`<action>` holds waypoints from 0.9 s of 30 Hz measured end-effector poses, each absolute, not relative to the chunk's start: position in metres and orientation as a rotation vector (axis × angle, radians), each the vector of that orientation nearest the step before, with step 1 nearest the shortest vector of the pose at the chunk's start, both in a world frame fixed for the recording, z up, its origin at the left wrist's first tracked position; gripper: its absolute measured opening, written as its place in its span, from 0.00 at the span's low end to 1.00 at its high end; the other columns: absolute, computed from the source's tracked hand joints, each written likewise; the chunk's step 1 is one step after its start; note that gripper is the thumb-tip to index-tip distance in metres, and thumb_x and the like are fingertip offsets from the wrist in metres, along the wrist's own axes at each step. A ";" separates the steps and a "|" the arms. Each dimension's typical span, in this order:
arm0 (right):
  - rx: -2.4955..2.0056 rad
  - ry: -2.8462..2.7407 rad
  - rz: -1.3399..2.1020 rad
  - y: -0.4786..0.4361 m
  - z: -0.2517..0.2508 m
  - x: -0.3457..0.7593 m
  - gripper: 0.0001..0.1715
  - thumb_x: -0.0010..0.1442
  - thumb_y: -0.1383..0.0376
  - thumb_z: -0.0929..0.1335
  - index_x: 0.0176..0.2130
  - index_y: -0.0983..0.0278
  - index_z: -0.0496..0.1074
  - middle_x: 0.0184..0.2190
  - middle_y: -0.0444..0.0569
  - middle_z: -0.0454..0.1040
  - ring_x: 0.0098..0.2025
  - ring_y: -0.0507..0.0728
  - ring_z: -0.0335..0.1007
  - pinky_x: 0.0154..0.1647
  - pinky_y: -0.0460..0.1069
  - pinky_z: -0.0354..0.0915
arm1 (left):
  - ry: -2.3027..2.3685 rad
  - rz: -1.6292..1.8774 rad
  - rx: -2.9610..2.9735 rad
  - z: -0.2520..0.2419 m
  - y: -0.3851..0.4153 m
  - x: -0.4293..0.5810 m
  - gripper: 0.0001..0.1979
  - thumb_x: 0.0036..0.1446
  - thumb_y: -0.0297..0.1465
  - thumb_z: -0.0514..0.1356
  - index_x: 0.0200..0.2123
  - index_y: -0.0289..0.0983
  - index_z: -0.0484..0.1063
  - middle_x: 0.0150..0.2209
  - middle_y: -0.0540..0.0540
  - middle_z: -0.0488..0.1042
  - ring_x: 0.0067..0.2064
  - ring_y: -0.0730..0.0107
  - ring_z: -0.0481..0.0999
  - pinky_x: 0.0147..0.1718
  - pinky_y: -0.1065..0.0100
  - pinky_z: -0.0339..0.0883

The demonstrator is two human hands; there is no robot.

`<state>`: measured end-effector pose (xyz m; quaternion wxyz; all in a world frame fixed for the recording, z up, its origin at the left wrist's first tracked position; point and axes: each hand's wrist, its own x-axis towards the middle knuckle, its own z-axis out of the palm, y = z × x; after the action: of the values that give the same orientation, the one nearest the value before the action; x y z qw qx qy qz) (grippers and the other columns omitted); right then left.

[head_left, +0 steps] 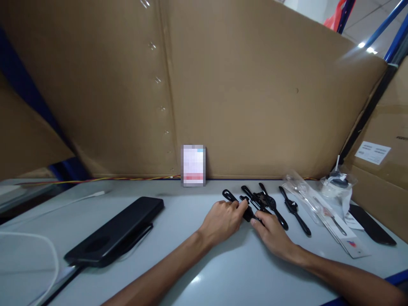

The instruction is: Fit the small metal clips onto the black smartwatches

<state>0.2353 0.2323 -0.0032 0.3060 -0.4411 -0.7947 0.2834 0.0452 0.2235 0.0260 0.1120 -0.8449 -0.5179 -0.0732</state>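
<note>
**Them:** What've you got there, and how does it handle?

**Me:** A black two-handled tool, right in front of me at the grey table. Can't tell if it's resting on the top or just above it. Looks like stiff metal, so I'd guess solid for its size and not fragile. The glossy finish might be a bit slippery, though.

**Them:** Where do you grab it?

**Me:** Handles, I'd say, and go easy round the middle in case there's an edge. My left hand is curled over it near the middle, with the looped handle end sticking out past my knuckles. My right hand is closed round the other handle, thumb along the near side.

**Them:** And around it?

**Me:** Two similar black tools just beyond, another one to the right, then clear packaging. Black power pack well off left.
</note>
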 end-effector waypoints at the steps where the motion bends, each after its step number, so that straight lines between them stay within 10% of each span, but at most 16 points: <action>1: -1.158 -2.090 0.768 0.232 -0.003 0.235 0.18 0.65 0.59 0.63 0.25 0.60 0.56 0.23 0.43 0.64 0.28 0.54 0.58 0.31 0.49 0.51 | -1.536 -0.219 -2.483 0.026 0.224 0.045 0.12 0.58 0.20 0.51 0.44 0.36 0.67 0.34 0.41 0.80 0.33 0.60 0.81 0.30 0.65 0.67; 27: -1.137 -1.914 1.054 0.236 -0.002 0.237 0.18 0.64 0.55 0.63 0.26 0.59 0.56 0.19 0.40 0.60 0.23 0.52 0.55 0.24 0.48 0.53 | -1.486 -0.237 -2.545 0.014 0.225 0.045 0.12 0.62 0.21 0.47 0.43 0.36 0.66 0.33 0.40 0.79 0.30 0.62 0.76 0.29 0.64 0.64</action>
<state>0.2373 0.2359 -0.0017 0.3330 -0.4352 -0.7327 0.4035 0.0452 0.2255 0.0143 0.0926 -0.8571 -0.5004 -0.0797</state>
